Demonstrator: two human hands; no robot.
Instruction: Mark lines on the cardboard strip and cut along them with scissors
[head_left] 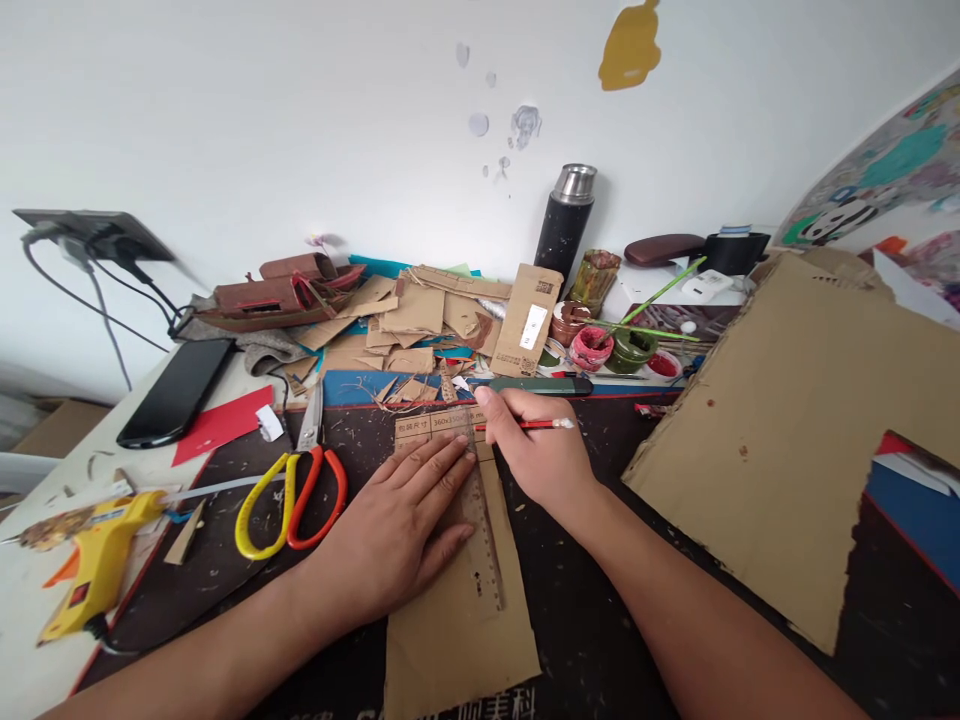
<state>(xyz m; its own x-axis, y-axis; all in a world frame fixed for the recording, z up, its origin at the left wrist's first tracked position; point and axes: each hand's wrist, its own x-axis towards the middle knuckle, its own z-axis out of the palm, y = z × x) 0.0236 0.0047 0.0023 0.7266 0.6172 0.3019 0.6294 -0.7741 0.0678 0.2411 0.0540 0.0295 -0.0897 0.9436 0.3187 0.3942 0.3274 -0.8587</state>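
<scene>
A strip of brown cardboard [450, 655] with printed lettering at its far end lies on the dark mat in front of me. Along it rests a clear ruler [484, 545]. My left hand [405, 510] is spread flat over the ruler and cardboard, fingers stretched out and pressing down. In my right hand [544, 450] a red pencil [525, 425] is pinched, its tip end close to the ruler's right edge near the far end. Whether the tip touches the cardboard I cannot tell.
Scissors [289, 500] and a yellow glue gun [97, 560] lie left, beside a black phone [180, 390]. Cardboard scraps [412, 305] and a model boat [270, 300] are at the back. A thermos [564, 225], paint jars [592, 348] and a large cardboard sheet [787, 400] stand right.
</scene>
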